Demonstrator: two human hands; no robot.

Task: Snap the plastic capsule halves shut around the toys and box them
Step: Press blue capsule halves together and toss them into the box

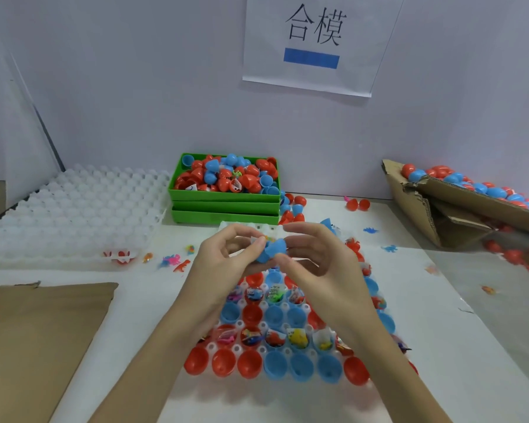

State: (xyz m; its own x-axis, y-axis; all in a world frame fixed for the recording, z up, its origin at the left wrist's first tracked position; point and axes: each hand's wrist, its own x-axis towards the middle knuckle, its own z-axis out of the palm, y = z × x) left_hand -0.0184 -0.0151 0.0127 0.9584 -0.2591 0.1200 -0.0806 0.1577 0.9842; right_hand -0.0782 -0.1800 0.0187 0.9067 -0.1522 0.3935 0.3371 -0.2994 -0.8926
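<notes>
pale walls close in a white surface (440, 300), with a paper sign (310, 44) taped up at the back. at the far left a stack of empty white moulded trays (71, 215) sits by the wall, and a flat sheet of brown cardboard (40, 337) lies nearer the camera. small loose toys (174, 261) are scattered just beside the trays. behind the hands, stacked green bins (225, 198) hold a heap of red and blue capsule halves. the left hand (223, 264) has its fingers curled, pinching one side of a blue capsule (272, 250) held up over the surface; a bit of packet shows at the seam. the right hand (315, 261) pinches the capsule's other side, fingers curled around it, so the two blue halves meet between both hands at an angle, not fully closed. under the forearms lies a white tray (275, 389) with rows of open red and blue halves, some holding bagged toys. at the far right a torn cardboard box (434, 203) leans on the surface, filled with closed red-and-blue capsules (477, 184).
</notes>
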